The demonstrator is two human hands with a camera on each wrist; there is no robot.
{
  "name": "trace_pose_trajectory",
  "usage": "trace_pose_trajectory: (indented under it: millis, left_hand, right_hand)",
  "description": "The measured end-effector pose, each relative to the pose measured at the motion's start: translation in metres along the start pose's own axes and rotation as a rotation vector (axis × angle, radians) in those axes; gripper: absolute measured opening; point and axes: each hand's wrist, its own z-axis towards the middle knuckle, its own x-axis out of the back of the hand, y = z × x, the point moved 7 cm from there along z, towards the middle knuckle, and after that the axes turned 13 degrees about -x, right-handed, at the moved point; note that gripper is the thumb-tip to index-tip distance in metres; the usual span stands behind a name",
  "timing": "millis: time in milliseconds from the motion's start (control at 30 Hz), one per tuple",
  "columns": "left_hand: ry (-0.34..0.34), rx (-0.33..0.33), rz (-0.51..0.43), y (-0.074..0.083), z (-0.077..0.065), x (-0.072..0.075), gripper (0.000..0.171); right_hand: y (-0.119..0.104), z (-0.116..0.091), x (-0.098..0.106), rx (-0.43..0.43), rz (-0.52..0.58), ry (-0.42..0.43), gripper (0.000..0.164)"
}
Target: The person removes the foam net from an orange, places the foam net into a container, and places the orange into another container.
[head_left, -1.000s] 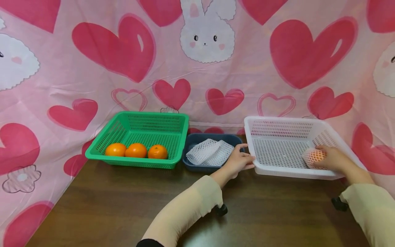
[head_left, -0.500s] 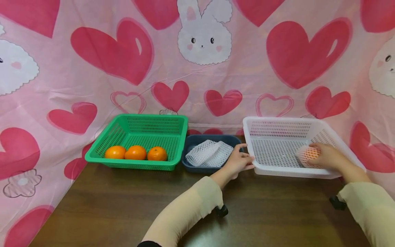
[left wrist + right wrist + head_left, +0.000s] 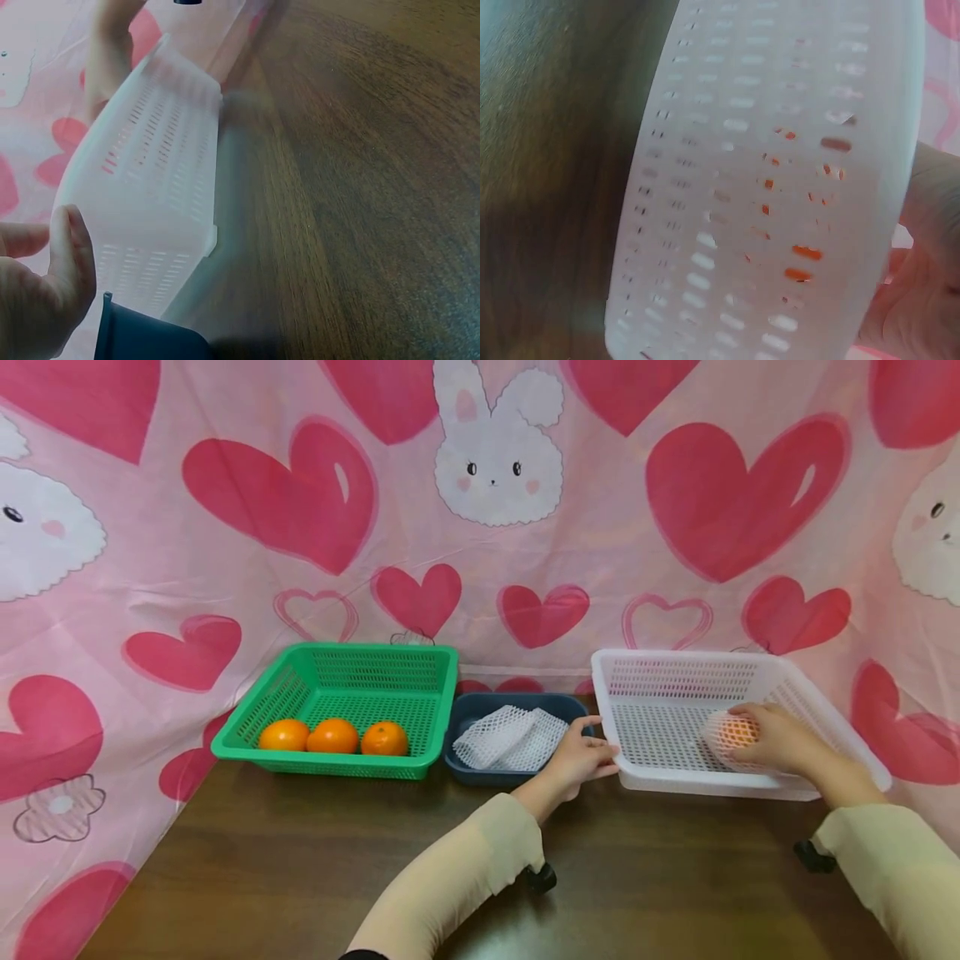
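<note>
In the head view my right hand (image 3: 783,742) grips an orange (image 3: 727,737) sleeved in white foam netting, low inside the white plastic basket (image 3: 742,783). Through the basket's slots, the right wrist view shows patches of the orange (image 3: 806,253); the basket wall hides most of the fruit and fingers. My left hand (image 3: 576,762) pinches the near-left rim of that basket, with the thumb (image 3: 73,244) against its outer side in the left wrist view. Just left of this hand, white foam net sleeves (image 3: 510,739) lie in a dark blue tray (image 3: 487,775).
A green basket (image 3: 330,763) stands on the left, with three bare oranges (image 3: 332,737) in a row along its near side. All the containers sit at the back of a brown wooden table (image 3: 300,860), before a pink cloth (image 3: 300,527) printed with hearts and rabbits.
My right hand has moved slightly left inside the white basket, taking the netted orange with it. The left hand keeps its place on the rim. The head view has shifted slightly.
</note>
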Motion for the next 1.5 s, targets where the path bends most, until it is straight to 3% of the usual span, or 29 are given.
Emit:
trace_pose_trajectory:
  millis: [300,733,967,1500]
  left_hand:
    - [0.009,0.006,-0.003,-0.002,-0.002,0.001,0.055]
    - [-0.003,-0.004,0.018,-0.001,0.000,0.002,0.054]
    - [0.008,0.005,0.013,-0.004,0.000,0.004,0.053]
    - [0.015,-0.006,-0.009,0.001,0.000,0.003,0.051]
  right_hand:
    - [-0.024,-0.004,0.000,0.038,0.006,0.016,0.076]
    - [-0.069,-0.010,0.005,0.186,-0.023,0.094,0.072]
    - [-0.092,-0.015,0.003,0.195,-0.020,0.069,0.071]
    - [-0.137,-0.028,0.011,0.251,-0.011,0.099,0.070]
